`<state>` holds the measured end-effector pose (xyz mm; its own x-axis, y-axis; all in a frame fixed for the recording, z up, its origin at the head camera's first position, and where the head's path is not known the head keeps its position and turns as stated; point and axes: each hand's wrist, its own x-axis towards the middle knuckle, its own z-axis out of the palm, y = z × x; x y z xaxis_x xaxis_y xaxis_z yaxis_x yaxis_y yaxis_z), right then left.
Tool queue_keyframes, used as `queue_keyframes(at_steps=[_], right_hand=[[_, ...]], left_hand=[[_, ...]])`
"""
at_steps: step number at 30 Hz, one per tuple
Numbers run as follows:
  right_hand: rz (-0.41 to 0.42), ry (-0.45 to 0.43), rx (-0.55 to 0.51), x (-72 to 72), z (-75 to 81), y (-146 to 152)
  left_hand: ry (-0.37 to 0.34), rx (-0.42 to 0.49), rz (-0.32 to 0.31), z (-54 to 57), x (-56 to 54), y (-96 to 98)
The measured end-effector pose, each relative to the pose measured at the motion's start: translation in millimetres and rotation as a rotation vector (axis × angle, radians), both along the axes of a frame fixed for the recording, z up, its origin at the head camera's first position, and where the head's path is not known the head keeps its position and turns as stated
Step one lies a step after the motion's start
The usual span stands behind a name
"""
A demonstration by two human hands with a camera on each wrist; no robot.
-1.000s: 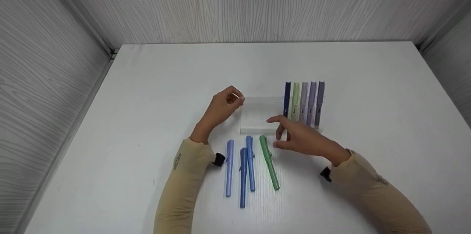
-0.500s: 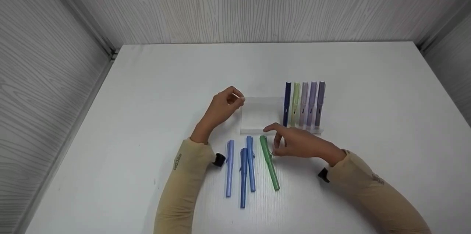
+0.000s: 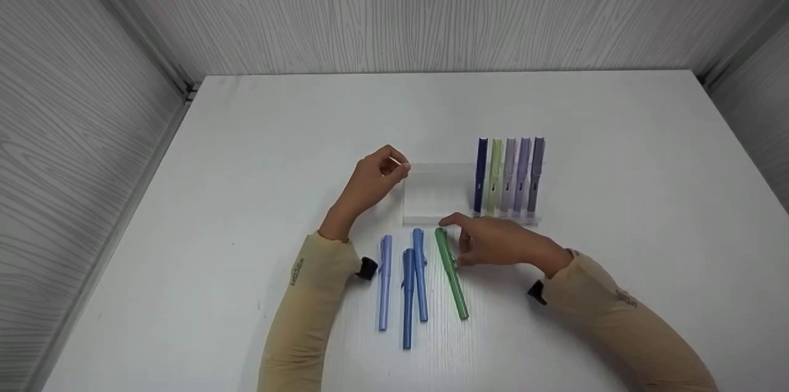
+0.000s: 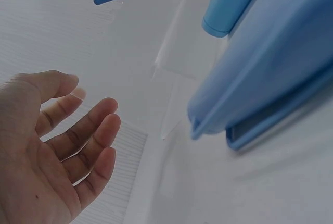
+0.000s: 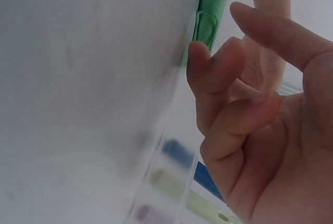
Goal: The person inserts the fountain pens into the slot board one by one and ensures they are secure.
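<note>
My left hand (image 3: pixel 376 171) pinches the upper left corner of a clear pen stand (image 3: pixel 434 219) between thumb and index finger. In the left wrist view the other fingers of this left hand (image 4: pixel 67 146) are loosely bent. My right hand (image 3: pixel 499 239) hovers at the cap end of a green pen (image 3: pixel 453 278), thumb and index finger spread apart. The right wrist view puts the thumb and fingertips of the right hand (image 5: pixel 255 114) close beside the green pen (image 5: pixel 208 26), not closed round it; contact is unclear.
Left of the green pen lie a blue pen (image 3: pixel 420 281), a darker blue pen (image 3: pixel 407 306) and a periwinkle pen (image 3: pixel 384 287). Several pens stand in the stand's right half, with a navy pen (image 3: pixel 480 176) leftmost. A white table (image 3: pixel 277 127) carries everything, walled behind.
My right hand has come down and slightly left from in front of the stand to the green pen's cap. My left hand stays at the stand's corner.
</note>
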<state>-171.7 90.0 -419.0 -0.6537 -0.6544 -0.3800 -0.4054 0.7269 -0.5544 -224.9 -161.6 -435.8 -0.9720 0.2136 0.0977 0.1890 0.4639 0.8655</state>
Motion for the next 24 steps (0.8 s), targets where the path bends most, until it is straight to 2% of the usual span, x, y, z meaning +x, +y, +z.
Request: queue_keyframes(at_steps=[13,16,20,24], right_hand=[[0.004,-0.036,0.062,-3.1,0.0,-7],[0.002,-0.041,0.067,-4.3,0.5,-8],[0.006,-0.027,0.082,-5.2,1.7,-9],[0.005,-0.014,0.093,-4.5,1.5,-12]], left_hand=[[-0.016,-0.012,0.009,1.5,0.9,1.1],[-0.023,0.009,0.000,2.2,1.4,0.1],[-0.034,0.037,-0.013,2.6,1.5,-0.6],[-0.030,0.027,-0.009,2.2,1.3,-0.5]])
